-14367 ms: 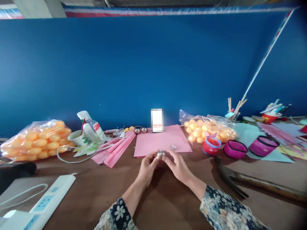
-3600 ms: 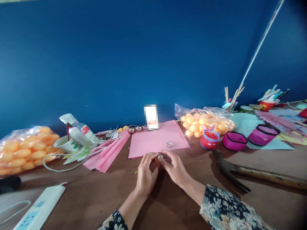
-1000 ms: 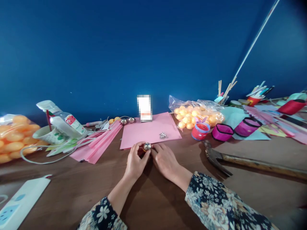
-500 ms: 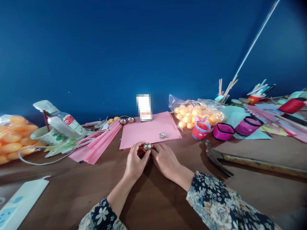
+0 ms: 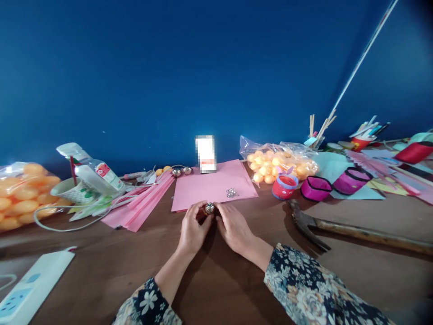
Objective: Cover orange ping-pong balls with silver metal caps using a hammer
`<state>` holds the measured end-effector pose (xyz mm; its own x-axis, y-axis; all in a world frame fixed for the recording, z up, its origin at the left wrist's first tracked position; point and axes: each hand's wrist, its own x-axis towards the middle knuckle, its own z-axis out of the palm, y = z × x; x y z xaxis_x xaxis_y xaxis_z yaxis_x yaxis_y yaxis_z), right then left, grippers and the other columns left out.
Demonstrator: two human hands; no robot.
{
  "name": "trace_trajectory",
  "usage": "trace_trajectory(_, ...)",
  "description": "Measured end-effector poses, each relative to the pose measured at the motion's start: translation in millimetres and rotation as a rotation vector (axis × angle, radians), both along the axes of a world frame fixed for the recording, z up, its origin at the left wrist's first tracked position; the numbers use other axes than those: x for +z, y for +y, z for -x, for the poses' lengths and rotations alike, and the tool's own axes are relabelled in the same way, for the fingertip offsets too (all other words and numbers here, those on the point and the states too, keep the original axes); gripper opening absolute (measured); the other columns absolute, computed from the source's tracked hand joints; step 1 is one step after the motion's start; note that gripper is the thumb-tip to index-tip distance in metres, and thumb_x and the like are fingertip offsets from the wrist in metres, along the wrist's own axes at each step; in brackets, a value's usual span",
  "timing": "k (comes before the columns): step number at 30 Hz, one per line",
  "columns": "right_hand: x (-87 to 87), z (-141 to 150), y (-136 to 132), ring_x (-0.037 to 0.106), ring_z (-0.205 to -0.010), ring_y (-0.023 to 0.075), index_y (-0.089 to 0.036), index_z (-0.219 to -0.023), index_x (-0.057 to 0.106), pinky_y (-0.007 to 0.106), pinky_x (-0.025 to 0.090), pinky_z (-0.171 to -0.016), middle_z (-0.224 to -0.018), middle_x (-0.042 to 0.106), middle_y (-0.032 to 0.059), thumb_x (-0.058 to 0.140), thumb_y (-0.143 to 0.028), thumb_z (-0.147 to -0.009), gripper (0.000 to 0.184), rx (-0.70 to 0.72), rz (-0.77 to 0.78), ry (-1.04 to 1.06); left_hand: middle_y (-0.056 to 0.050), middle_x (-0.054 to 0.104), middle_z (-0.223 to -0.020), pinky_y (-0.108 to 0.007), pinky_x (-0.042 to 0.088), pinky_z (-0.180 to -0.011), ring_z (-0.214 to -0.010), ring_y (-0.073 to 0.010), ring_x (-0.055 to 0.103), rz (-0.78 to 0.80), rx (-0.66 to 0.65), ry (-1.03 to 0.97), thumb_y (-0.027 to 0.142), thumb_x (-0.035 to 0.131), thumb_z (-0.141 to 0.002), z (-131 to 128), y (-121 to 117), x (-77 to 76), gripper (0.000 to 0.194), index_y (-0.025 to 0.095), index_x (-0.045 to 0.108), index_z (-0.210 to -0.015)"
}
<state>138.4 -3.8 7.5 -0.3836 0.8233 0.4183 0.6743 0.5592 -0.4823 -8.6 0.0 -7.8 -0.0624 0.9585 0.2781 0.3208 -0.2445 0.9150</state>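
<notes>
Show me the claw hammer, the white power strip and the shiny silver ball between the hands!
Silver ball (image 5: pixel 209 207): head view, on its shiny upper side.
Claw hammer (image 5: pixel 355 232): head view, on its wooden handle.
Power strip (image 5: pixel 38 288): head view, on its white casing.

Over the feed I see one small, round, mirror-bright silver ball (image 5: pixel 209 207), shiny side up, held at the fingertips of the left grip (image 5: pixel 193 232). It sits just off the near edge of the pink paper (image 5: pixel 199 192), above the brown wooden counter (image 5: pixel 216 289); its underside is hidden from me.
</notes>
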Motion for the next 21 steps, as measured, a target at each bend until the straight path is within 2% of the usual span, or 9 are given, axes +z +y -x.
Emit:
trace_trajectory(7, -4.5, 1, 2, 0.056, -0.094, 0.0206, -0.018, -0.113, 0.048, 0.036, 0.045, -0.084, -0.102, 0.062, 0.0085, 0.041, -0.01, -0.083, 0.032, -0.038, 0.012, 0.068, -0.009, 0.061, -0.11, -0.035, 0.049, -0.086, -0.097, -0.0206, 0.062, 0.007, 0.06, 0.044, 0.024, 0.062, -0.071, -2, 1, -0.5, 0.039, 0.019, 0.057, -0.109)
trace_trajectory(14, -12.6, 1, 5, 0.055, -0.101, 0.0226, -0.017, -0.12, 0.044, 0.038, 0.045, -0.087, -0.111, 0.061, 0.0104, 0.044, -0.015, -0.083, 0.037, -0.08, -0.018, 0.123, -0.009, 0.065, -0.107, -0.036, 0.048, -0.087, -0.096, -0.0207, 0.062, 0.003, 0.028, 0.081, 0.028, 0.058, -0.076, -7, -4, 9.5, 0.035, 0.018, 0.057, -0.11)
trace_trajectory(18, -13.0, 1, 5, 0.056, -0.101, 0.0217, -0.018, -0.119, 0.045, 0.038, 0.046, -0.087, -0.11, 0.061, 0.0098, 0.044, -0.016, -0.084, 0.035, -0.084, -0.015, 0.132, -0.008, 0.065, -0.108, -0.037, 0.044, -0.092, -0.102, -0.0211, 0.059, -0.047, 0.005, 0.16, 0.03, 0.055, -0.079, -6, -3, 11.0, 0.03, 0.02, 0.059, -0.107)
trace_trajectory(21, -12.3, 1, 5, 0.056, -0.101, 0.0215, -0.018, -0.118, 0.046, 0.037, 0.046, -0.086, -0.109, 0.062, 0.0095, 0.045, -0.015, -0.084, 0.035, -0.094, -0.021, 0.124, -0.007, 0.066, -0.107, -0.036, 0.044, -0.091, -0.1, -0.0208, 0.06, -0.048, -0.012, 0.14, 0.03, 0.056, -0.078, -5, -2, 10.8, 0.03, 0.021, 0.06, -0.106)
